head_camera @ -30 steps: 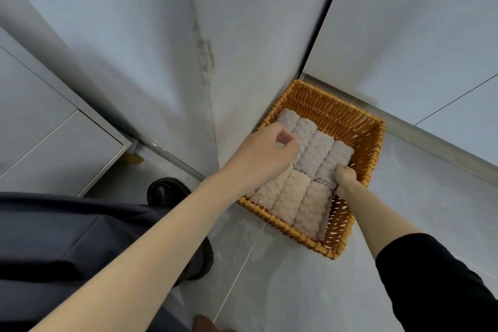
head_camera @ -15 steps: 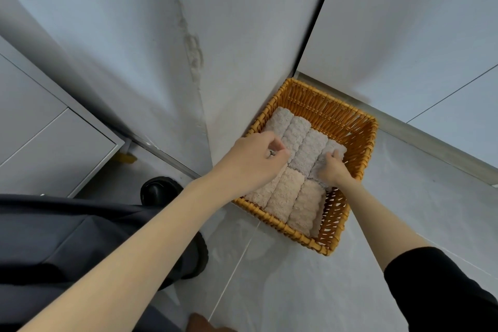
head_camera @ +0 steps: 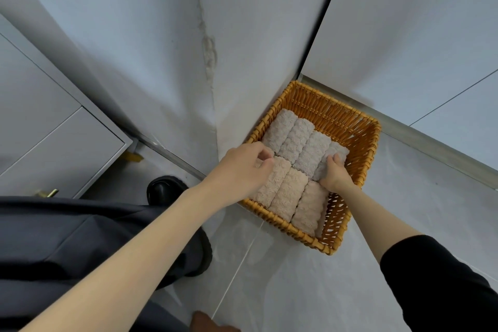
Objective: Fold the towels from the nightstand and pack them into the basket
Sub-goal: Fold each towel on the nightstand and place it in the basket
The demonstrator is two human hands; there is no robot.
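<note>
An orange wicker basket (head_camera: 347, 122) stands on the floor in the wall corner. Inside lie rolled towels in two rows: grey towels (head_camera: 296, 140) at the far side, beige towels (head_camera: 285, 194) at the near side. My left hand (head_camera: 242, 171) hovers over the basket's left edge, its fingers curled and pinching the cloth where the leftmost grey and beige towels meet. On the right, my right hand (head_camera: 335, 174) grips the near end of the rightmost grey towel (head_camera: 338, 149), its thumb on the towel's left side.
White walls meet in a corner right behind the basket, with a grey baseboard (head_camera: 431, 143) on the right. A white cabinet (head_camera: 54, 137) stands at the left. My dark trouser leg and black shoe (head_camera: 164, 188) are on the tiled floor left of the basket.
My right hand has moved from the basket's right wall up onto the rightmost grey towel and taken hold of it. My left hand stays curled at the left towels.
</note>
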